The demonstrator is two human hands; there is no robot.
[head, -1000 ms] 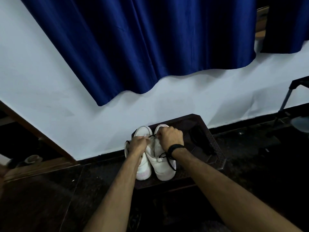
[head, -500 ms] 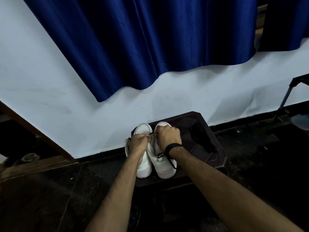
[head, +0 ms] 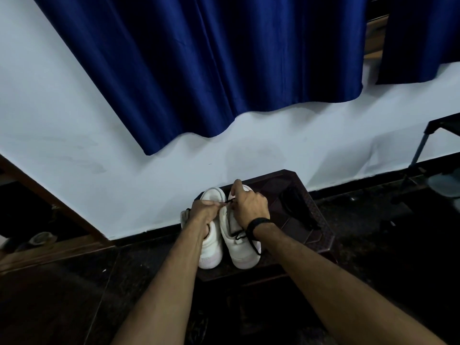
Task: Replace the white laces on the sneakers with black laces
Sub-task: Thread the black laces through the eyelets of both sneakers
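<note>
on a dark stool (head: pixel 321 235) by the wall, two white sneakers (head: pixel 239 247) stand side by side. left hand (head: pixel 202 212) and right hand (head: pixel 250 206), fingers curled, pinch a black lace (head: pixel 228 201) stretched between them above the right-hand shoe; more lace lies loose near its toe. the lace is probably light, limp and slippery; best held at its stiff tip.

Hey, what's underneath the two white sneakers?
Both sneakers stand on a dark patterned stool. A dark bundle lies on it beside them. The surface directly under their soles is covered.
</note>
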